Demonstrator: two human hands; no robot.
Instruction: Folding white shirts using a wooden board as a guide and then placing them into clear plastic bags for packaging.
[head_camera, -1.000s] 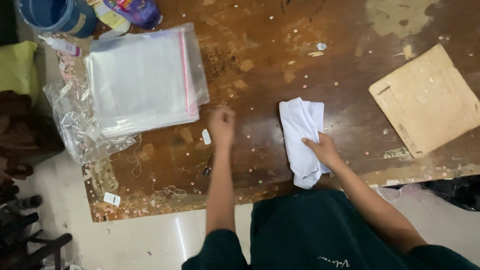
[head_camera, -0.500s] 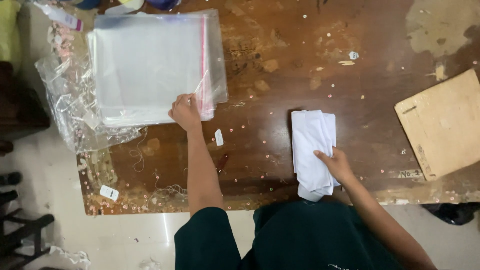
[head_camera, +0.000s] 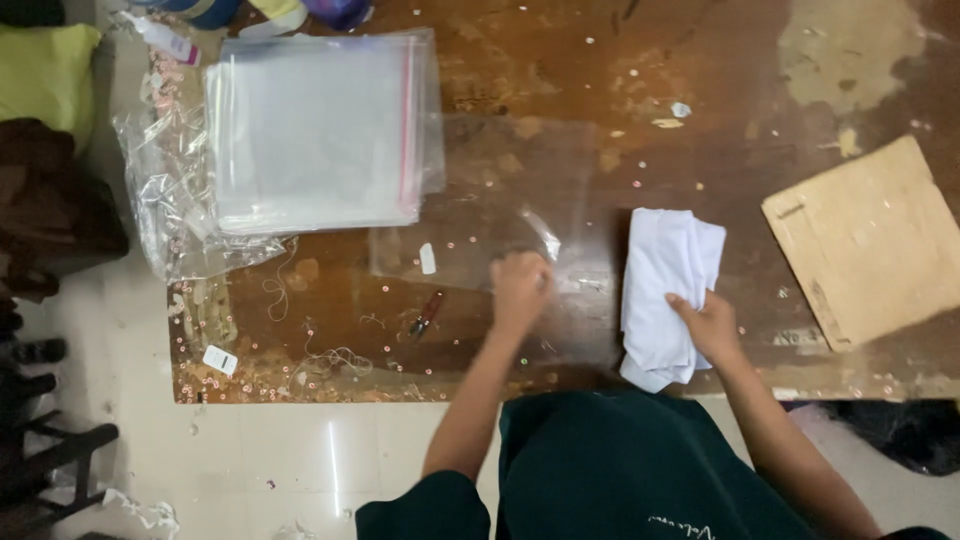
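**Left hand on a clear bag, right hand on the folded cloth**

Starting far to the left of my left hand, I see a crumpled plastic wrapper (head_camera: 175, 215) at the table's edge, and on it a stack of clear bags (head_camera: 315, 130) with a red strip down its right side. The stack lies up and to the left of the hand, well apart from it. Closer in, a small white tag (head_camera: 427, 258) and a little red tool (head_camera: 426, 313) sit just left of the hand on the wooden table (head_camera: 560, 60).

My left hand (head_camera: 520, 288) is closed in a loose fist, knuckles up, and it grips the near edge of a single clear bag (head_camera: 480, 200). That bag is spread flat on the table, reaching from the hand up and leftward towards the stack. It is hard to see against the wood, so I cannot tell its exact outline.

Just right of the left hand, with a strip of bare table between, lies the folded white cloth (head_camera: 665, 285). My right hand (head_camera: 708, 325) rests on its lower right part, fingers curled over the cloth's edge and pressing it down; I cannot tell whether it pinches the fabric or only lies on it.

Far right of that hand, a cardboard piece (head_camera: 865, 240) lies tilted, well apart from the cloth.
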